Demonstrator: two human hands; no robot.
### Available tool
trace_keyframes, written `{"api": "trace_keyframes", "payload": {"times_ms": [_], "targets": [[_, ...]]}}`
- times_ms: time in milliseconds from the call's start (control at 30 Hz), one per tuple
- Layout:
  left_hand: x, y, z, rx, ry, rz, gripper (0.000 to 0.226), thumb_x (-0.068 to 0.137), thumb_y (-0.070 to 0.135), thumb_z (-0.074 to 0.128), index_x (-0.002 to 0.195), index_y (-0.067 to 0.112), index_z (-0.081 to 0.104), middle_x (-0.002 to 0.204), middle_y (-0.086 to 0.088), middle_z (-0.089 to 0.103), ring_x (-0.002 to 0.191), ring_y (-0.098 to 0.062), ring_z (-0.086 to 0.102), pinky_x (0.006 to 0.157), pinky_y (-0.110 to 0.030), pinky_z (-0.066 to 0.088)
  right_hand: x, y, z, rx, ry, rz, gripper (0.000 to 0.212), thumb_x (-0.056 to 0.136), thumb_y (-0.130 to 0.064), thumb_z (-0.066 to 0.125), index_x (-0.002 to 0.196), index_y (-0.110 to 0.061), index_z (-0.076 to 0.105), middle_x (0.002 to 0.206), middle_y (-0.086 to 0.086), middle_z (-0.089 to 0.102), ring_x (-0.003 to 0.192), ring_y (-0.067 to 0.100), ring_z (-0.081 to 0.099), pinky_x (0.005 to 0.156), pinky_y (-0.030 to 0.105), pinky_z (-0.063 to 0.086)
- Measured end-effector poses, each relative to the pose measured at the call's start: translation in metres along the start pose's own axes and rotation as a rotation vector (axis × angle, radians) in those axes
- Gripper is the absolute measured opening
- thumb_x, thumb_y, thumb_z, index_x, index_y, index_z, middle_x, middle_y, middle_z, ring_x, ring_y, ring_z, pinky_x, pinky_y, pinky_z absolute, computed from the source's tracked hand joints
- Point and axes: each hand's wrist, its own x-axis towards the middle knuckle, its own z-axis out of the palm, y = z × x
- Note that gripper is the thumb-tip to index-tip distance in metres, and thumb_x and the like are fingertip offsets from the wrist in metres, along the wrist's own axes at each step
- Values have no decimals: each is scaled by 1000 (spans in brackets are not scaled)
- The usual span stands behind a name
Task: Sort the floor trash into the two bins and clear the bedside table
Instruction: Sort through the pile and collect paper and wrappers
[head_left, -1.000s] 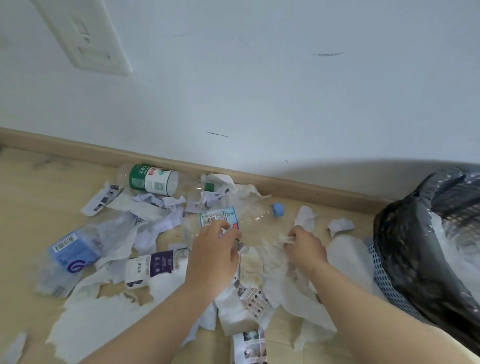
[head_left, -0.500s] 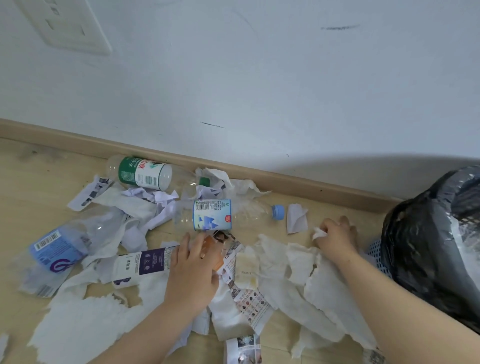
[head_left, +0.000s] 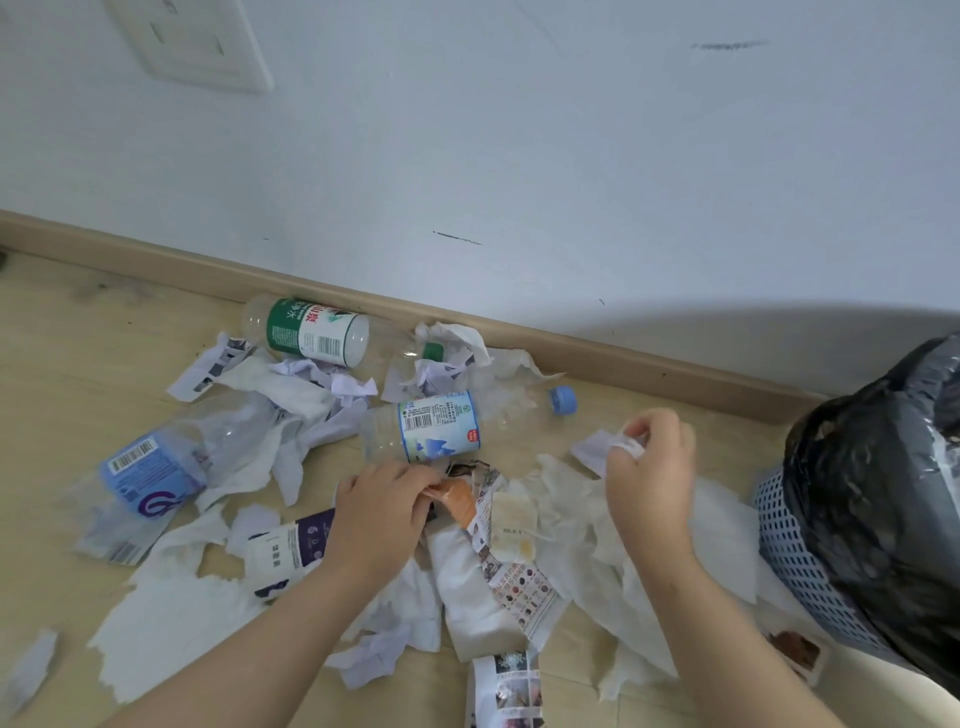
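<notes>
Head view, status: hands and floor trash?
Left hand grips orange wrapper. Right hand pinches paper scrap. Blue-capped bottle lies beyond, black-lined bin at right.

Before you on the floor, the green-labelled bottle (head_left: 311, 330) carries red characters reading 山泉 beside white ones ending 净水, plus a barcode. The blue-capped bottle (head_left: 439, 426) shows a barcode and print too fine to read. The crushed blue-labelled bottle (head_left: 150, 475) bears a barcode and a purple swirl logo. Characters on the purple-and-white labelled bottle (head_left: 291, 551) and the printed leaflet (head_left: 519, 582) cannot be read.
</notes>
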Motion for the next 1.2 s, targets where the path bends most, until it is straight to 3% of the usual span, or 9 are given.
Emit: {"api": "trace_keyframes", "payload": {"times_ms": [200,300,433,633,733,833,933,1000,1200], "targets": [[4,30,-19,-438,11,-53,6,91,14,55,93,12,60,95,5,54,83,-8,46,72,-7,35,-41,-4,10,63,-227,132,21,81,-11,60,89,-25,46,88,-4,48,73,12,46,60,17,36],[9,46,-28,-835,-71,-337,5,88,18,63,88,21,58,96,2,64,80,-10,58,68,-14,44,-50,0,23,-91,-487,186,50,79,-22,65,122,-35,43,110,-1,40,76,3,49,64,17,38],[10,57,-39,-1378,-213,-547,7,89,7,58,88,11,63,85,-8,68,81,-20,63,71,-30,52,-58,-3,31,153,-691,256,77,79,-23,70,139,-47,27,131,-3,37,108,12,49,78,22,45],[9,61,-64,-1724,-446,-793,33,94,30,48,101,4,66,83,-16,70,63,-27,69,50,-28,56,-56,-15,32,369,-764,341,83,80,-20,72,143,-41,21,125,-3,57,71,8,60,51,17,44],[10,67,-74,-1654,-442,-751,30,90,23,51,69,11,70,61,-8,66,50,-19,63,49,-23,51,-53,-17,28,434,-718,374,55,80,-16,72,128,-30,49,100,4,70,71,11,62,51,18,45],[9,70,-76,-1474,-211,-754,42,86,14,56,44,11,58,35,0,49,27,-10,46,34,-13,37,-53,-20,25,505,-679,407,16,81,-13,71,95,-16,65,92,5,74,84,23,69,74,37,57],[8,68,-71,-1316,33,-825,10,88,9,57,88,3,65,50,-2,58,32,-10,51,32,-13,39,-55,-25,22,551,-654,420,16,83,-13,68,71,-13,57,81,5,72,74,21,66,75,40,53],[7,68,-68,-1275,111,-834,20,92,12,53,111,8,57,77,-5,67,55,-15,63,40,-22,48,-54,-28,20,552,-605,410,23,86,-17,66,67,-18,53,73,2,68,68,20,63,67,38,51],[-1,68,-57,-829,-125,-536,8,94,23,51,100,26,57,95,2,65,82,-16,62,70,-31,48,-45,-45,16,473,-288,311,24,93,-13,50,71,-18,42,87,1,49,69,15,48,58,20,43]]}}
